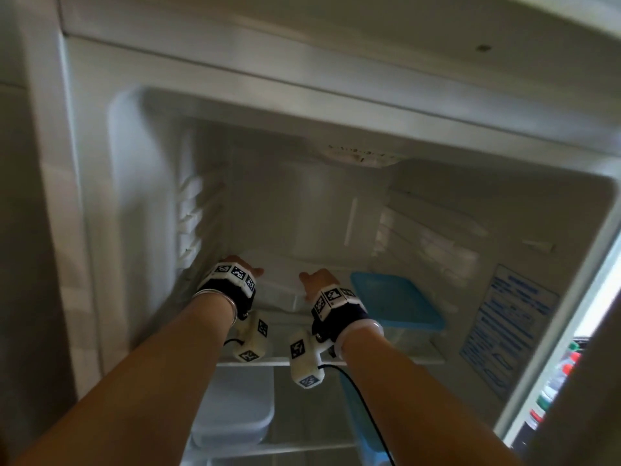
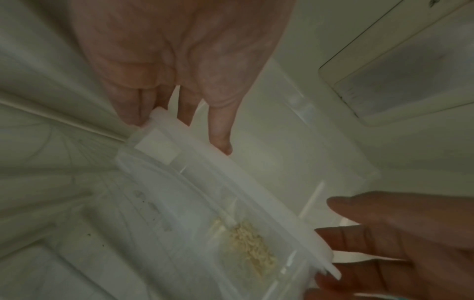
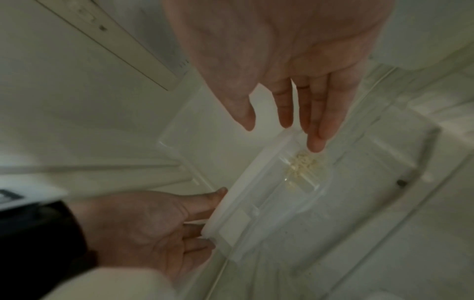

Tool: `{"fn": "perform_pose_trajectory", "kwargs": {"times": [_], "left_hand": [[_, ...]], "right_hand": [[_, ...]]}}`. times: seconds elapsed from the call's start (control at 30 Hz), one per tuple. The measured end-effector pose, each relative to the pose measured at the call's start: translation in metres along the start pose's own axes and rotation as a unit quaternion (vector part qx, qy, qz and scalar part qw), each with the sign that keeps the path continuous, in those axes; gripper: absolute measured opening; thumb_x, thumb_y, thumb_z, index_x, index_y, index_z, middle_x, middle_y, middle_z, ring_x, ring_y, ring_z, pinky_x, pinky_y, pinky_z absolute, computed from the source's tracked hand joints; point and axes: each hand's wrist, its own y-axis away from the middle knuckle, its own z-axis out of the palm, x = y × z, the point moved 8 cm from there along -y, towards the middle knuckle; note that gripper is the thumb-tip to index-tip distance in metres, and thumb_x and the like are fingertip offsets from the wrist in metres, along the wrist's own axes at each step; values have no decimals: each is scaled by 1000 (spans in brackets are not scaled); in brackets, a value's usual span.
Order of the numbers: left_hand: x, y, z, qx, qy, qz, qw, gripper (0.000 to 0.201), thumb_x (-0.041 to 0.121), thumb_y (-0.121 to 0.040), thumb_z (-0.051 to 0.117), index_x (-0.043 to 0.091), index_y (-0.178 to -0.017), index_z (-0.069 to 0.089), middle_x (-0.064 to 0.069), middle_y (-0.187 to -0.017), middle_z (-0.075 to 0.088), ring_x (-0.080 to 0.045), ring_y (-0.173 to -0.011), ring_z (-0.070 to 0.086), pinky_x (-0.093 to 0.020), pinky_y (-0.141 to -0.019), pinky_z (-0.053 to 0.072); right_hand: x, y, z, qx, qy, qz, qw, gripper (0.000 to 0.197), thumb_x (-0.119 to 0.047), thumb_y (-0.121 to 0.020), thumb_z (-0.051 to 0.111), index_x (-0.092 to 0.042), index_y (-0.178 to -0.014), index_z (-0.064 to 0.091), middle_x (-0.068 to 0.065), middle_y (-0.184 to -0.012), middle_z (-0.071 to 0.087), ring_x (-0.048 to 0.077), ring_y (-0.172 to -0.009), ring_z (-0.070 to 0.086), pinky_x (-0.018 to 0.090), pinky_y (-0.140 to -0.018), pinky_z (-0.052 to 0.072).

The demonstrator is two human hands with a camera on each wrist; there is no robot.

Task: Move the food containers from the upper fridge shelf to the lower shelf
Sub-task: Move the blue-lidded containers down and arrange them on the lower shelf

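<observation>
Two hands are reaching into a fridge [image 1: 100, 196], flanking a clear container [image 2: 205, 203] that is sitting on the upper shelf [image 1: 420, 358]. On the left hand [image 2: 179, 60], thumb and fingers are pinching the lid [image 2: 195, 146] at its end. On the right hand [image 3: 282, 50], fingers are lying straight, slightly spread, tips touching the opposite end, thumb apart. Just right of those fingers, a blue-lidded box [image 1: 396, 304] is resting.

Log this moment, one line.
box: upper shelf | left hand: pinches one end | right hand: fingers straight, at other end
</observation>
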Motion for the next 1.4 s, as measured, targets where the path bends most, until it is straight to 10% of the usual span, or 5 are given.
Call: {"fn": "perform_pose_trajectory", "kwargs": {"times": [0.37, 0.7, 0.87, 1.2, 1.4], "left_hand": [[-1, 6, 5, -60, 70, -2, 996, 75, 34, -86, 64, 10, -147, 28, -9, -158, 22, -26, -145, 25, -32, -119, 23], [-4, 31, 2, -28, 105, -46, 993, 83, 41, -83, 64, 1, -145, 27, -14, -153, 33, -28, -140, 34, -33, -117, 26], [-13, 42, 18, -64, 148, -58, 985, 75, 46, -72, 72, 2, -129, 53, -16, -135, 57, -34, -121, 55, -43, -106, 43], [-33, 95, 20, -41, 220, -88, 971, 76, 43, -78, 68, 4, -138, 40, -16, -138, 52, -33, -123, 54, -43, -105, 45], [-33, 116, 19, -48, 238, -66, 968, 80, 42, -76, 70, 5, -140, 40, -13, -141, 50, -31, -126, 52, -42, -108, 42]], "right_hand": [[14, -7, -4, -25, -46, 55, 997, 69, -47, -93, 42, -11, -148, 22, 12, -153, 29, 31, -137, 36, 42, -113, 31], [22, 16, 5, -49, -37, 51, 997, 56, -40, -97, 38, -11, -145, 31, 13, -152, 31, 30, -139, 33, 39, -115, 29], [24, 32, 4, -39, -26, 42, 998, 54, -30, -99, 40, -9, -147, 26, 13, -154, 24, 30, -141, 28, 37, -116, 27], [18, 64, 17, -20, -38, -30, 999, 67, -28, -86, 62, -12, -143, 29, 16, -147, 30, 34, -134, 37, 38, -109, 35], [29, 88, 11, -2, -155, 19, 988, 52, -38, -96, 39, -12, -141, 39, 11, -145, 44, 29, -129, 45, 31, -104, 35]]}}
